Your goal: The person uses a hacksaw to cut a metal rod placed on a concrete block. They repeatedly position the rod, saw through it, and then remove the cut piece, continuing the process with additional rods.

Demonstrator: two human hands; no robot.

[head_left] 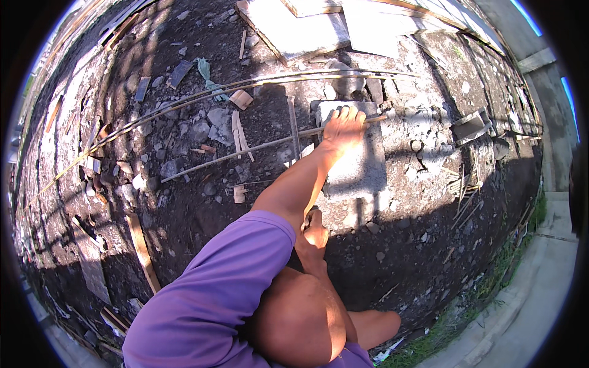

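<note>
Well, left arm (294, 187): it extends from a purple sleeve (236, 264) at the lower left of the frame, slanting up past the centre; the bare forearm narrows to a wrist just above the middle.
Left hand (343, 131): back upward, pointing toward the top of the frame, set over the upper part of a concrete block (359, 172).
Left fingers (346, 115): side by side with hardly any gap, bent over a thin rod (239, 153) and holding it from above; the thumb does not show clearly.
Thin rod: it slants from left of centre up to the right, passes under the left hand and shows a short end beyond it, over the block.
Concrete block: grey and flat, just above and right of centre, partly sunlit.
Right hand (313, 237): what looks like this hand lies just below centre, partly shaded, at the end of a limb that rises beside a bare knee (300, 325).
Right fingers: I cannot tell how far open they are or whether they hold anything.
Narrow bar (294, 129): just left of the left hand, crossing the rod's line.
Upper left: a green cloth (208, 76) near a wood offcut (241, 99).
Top: pale boards (304, 32) on dark, stony ground (270, 80).
</note>
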